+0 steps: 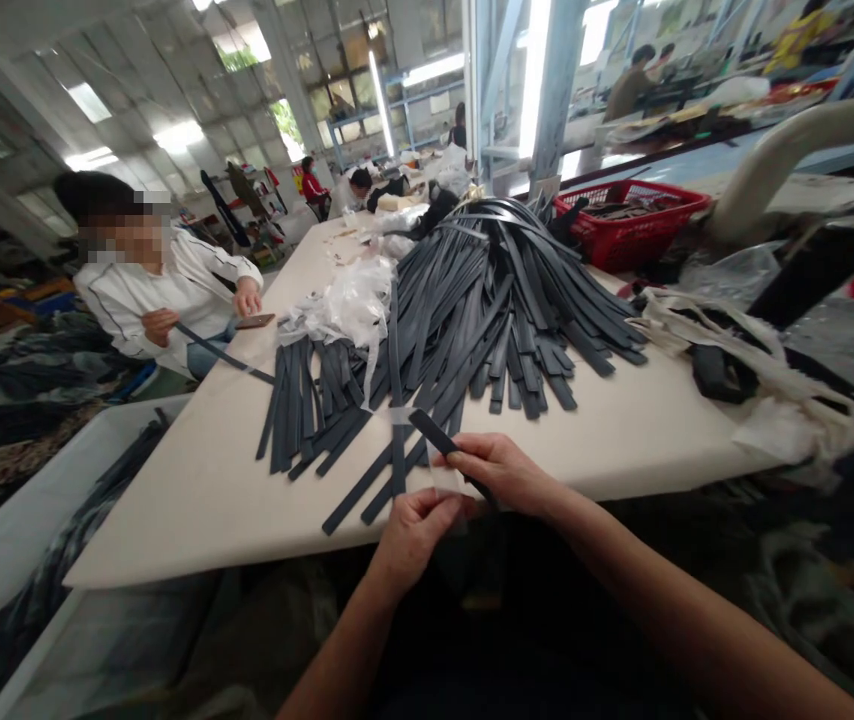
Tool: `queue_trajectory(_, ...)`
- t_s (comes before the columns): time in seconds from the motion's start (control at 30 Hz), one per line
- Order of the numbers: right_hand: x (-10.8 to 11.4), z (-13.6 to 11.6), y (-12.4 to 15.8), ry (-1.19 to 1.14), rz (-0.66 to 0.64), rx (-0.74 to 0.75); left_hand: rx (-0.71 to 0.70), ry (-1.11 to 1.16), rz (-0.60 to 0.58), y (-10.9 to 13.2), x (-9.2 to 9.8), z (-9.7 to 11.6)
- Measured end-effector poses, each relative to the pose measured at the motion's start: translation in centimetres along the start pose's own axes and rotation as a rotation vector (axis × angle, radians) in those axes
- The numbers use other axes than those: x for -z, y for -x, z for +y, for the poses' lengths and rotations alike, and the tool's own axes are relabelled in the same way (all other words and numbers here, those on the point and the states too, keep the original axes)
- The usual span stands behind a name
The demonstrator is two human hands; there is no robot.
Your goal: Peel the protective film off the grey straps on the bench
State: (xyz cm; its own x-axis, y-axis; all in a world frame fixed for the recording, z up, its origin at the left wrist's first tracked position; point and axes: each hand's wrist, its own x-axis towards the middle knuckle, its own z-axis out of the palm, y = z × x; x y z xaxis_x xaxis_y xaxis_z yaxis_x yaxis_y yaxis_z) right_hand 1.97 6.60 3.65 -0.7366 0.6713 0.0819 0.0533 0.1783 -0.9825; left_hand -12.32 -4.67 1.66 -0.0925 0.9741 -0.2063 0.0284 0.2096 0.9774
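Note:
Near the table's front edge, my right hand [502, 470] pinches a dark grey flat strap [433, 432], its end pointing up and left. Just left of it, my left hand [423, 530] has its fingers closed on a piece of clear plastic film [442, 470] that lies against the strap. Beyond both hands spreads a large pile of similar dark straps [464, 290], their ends fanned toward me. Another strap [398, 450] with a clear band around it lies on the table just past my left hand.
Crumpled clear plastic bags [356, 300] lie left of the pile. A red basket [633, 225] stands behind it at the right. Across the cream table [194, 470], a person in a white jacket [179, 275] holds a strap. A white bin [97, 480] with dark straps stands at the left.

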Motion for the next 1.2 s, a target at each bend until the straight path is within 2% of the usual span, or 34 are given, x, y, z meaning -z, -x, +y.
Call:
queue_trajectory(0.07, -0.2, -0.2, -0.3, 0.085, -0.018, 0.045, -0.015, -0.118, -0.042, -0.1, 0.6, 0.2)
queue_trajectory(0.13, -0.3, -0.2, -0.4, 0.060, -0.001, 0.041, 0.001, -0.090, -0.047, -0.5, 1.0, 0.2)
queue_trajectory(0.27, 0.5, -0.2, 0.9, -0.108, 0.178, -0.046, 0.051, 0.386, 0.074, -1.3, 1.0, 0.1)
queue_trajectory(0.33, 1.0, -0.4, 2.5, -0.062, 0.243, -0.078, 0.065, 0.604, 0.132, -1.7, 0.8, 0.3)
queue_trajectory(0.43, 1.2, -0.5, 5.6, 0.099, 0.200, -0.104, 0.107, 0.789, 0.198, -2.3, 0.6, 0.8)
queue_trajectory(0.6, -0.5, -0.2, 9.1, 0.376, 0.091, 0.036, 0.215, 0.973, 0.320, -3.0, -0.2, 1.7)
queue_trajectory(0.77, -1.4, 0.8, 9.2, 0.451, 0.116, 0.048, 0.293, 1.021, 0.332, -3.1, -1.1, 2.3)
queue_trajectory(0.9, -1.5, 1.2, 8.6, 0.462, 0.146, 0.062, 0.296, 0.994, 0.324, -3.0, -1.4, 2.2)
queue_trajectory(1.0, -1.7, 1.5, 8.2, 0.449, 0.147, 0.051, 0.257, 0.953, 0.283, -2.7, -1.8, 1.4)
queue_trajectory(1.2, -1.9, 2.4, 6.7, 0.337, 0.193, 0.003, 0.137, 0.871, 0.170, -2.2, -3.9, -1.5)
